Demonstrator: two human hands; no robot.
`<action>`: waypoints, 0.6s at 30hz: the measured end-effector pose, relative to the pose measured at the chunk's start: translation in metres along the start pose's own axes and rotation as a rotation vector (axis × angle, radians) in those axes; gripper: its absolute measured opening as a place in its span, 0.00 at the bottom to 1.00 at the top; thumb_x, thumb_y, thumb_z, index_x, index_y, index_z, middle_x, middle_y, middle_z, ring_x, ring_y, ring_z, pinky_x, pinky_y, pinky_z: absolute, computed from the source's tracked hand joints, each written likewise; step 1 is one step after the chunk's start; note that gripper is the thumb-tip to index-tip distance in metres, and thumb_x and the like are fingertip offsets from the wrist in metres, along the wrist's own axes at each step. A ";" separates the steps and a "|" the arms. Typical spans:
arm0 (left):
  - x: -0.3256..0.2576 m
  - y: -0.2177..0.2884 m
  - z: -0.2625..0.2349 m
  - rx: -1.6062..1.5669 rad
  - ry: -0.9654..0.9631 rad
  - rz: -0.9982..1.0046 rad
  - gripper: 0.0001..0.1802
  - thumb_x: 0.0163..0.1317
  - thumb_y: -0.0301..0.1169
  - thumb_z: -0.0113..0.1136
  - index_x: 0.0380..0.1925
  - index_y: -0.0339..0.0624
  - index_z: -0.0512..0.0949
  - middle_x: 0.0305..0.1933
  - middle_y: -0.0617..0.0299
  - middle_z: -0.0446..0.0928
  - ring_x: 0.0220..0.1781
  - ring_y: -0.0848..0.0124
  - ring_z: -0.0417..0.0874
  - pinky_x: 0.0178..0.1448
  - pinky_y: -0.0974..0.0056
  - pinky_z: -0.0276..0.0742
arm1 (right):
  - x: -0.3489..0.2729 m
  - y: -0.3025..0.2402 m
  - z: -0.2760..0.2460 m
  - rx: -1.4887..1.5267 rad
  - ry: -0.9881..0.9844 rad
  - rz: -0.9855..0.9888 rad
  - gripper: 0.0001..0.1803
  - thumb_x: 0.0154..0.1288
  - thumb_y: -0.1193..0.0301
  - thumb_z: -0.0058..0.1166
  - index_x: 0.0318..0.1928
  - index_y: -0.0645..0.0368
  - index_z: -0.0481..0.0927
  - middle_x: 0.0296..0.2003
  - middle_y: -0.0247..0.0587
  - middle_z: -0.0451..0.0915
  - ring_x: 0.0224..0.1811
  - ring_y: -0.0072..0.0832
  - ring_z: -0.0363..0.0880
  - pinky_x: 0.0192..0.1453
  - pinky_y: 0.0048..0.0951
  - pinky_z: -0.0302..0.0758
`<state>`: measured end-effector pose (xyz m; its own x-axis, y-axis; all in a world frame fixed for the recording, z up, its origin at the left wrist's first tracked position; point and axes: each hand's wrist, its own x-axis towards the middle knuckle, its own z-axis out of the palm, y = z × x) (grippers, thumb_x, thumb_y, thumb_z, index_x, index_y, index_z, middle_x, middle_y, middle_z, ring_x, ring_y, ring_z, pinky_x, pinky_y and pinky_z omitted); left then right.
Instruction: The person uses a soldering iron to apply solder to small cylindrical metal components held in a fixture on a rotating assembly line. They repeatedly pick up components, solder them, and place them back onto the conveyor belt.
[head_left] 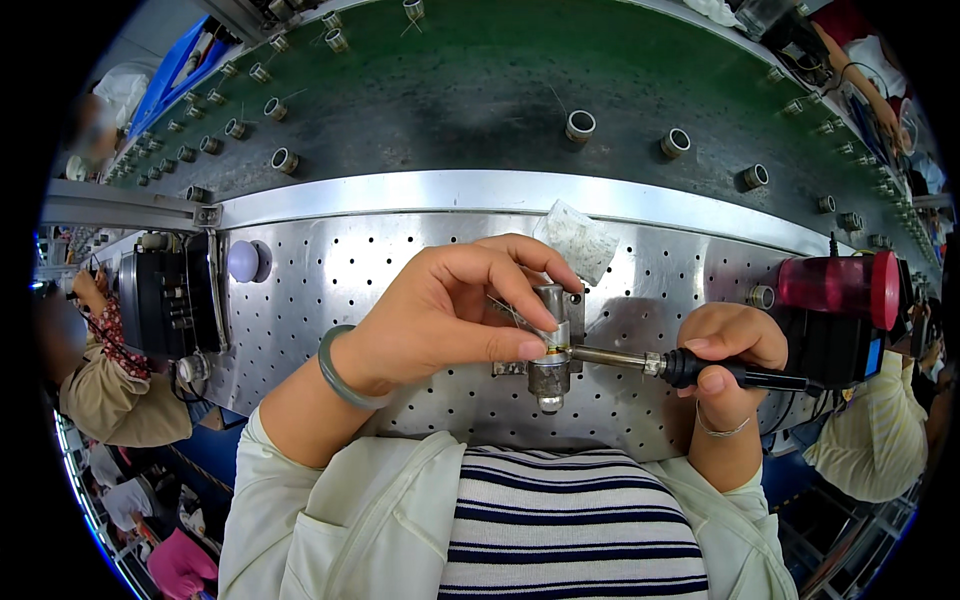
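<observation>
My left hand (pixel 455 315) pinches a thin wire against a small metal cylindrical part (pixel 551 345) that sits in a fixture on the perforated steel bench (pixel 340 270). A grey-green bangle circles that wrist. My right hand (pixel 725 350) grips the black handle of a soldering iron (pixel 640 360). The iron lies level, and its tip touches the side of the metal part just beside my left thumb.
A green conveyor belt (pixel 480 90) behind the bench carries several small metal rings. A red-capped device (pixel 840 285) stands at the right, a black unit (pixel 165 300) and a pale round knob (pixel 243 261) at the left. A small clear bag (pixel 578 238) lies behind the fixture. Other people sit on both sides.
</observation>
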<state>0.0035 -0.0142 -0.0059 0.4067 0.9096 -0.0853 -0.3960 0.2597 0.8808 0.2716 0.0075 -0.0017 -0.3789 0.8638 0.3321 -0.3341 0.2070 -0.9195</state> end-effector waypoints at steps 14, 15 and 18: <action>0.000 -0.001 -0.003 0.026 -0.054 0.039 0.08 0.44 0.17 0.70 0.25 0.40 0.83 0.52 0.45 0.73 0.53 0.59 0.76 0.58 0.58 0.73 | -0.001 0.001 0.000 0.012 0.009 0.023 0.11 0.47 0.79 0.67 0.31 0.68 0.79 0.25 0.44 0.79 0.22 0.26 0.76 0.26 0.22 0.70; 0.000 -0.001 -0.003 0.023 -0.054 0.038 0.08 0.44 0.17 0.70 0.25 0.40 0.83 0.52 0.45 0.73 0.53 0.59 0.76 0.58 0.59 0.73 | -0.001 0.001 0.000 0.002 0.006 0.019 0.11 0.47 0.78 0.67 0.31 0.68 0.79 0.24 0.44 0.79 0.22 0.26 0.76 0.26 0.22 0.70; 0.000 0.000 -0.003 0.021 -0.056 0.034 0.08 0.44 0.16 0.69 0.24 0.40 0.83 0.52 0.46 0.73 0.53 0.60 0.76 0.58 0.60 0.73 | -0.001 0.001 -0.001 -0.028 -0.005 0.006 0.11 0.46 0.78 0.67 0.31 0.68 0.79 0.24 0.43 0.79 0.22 0.26 0.76 0.26 0.22 0.70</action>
<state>0.0012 -0.0129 -0.0068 0.4392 0.8979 -0.0299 -0.3929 0.2219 0.8924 0.2726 0.0076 -0.0030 -0.3847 0.8629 0.3276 -0.3075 0.2148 -0.9270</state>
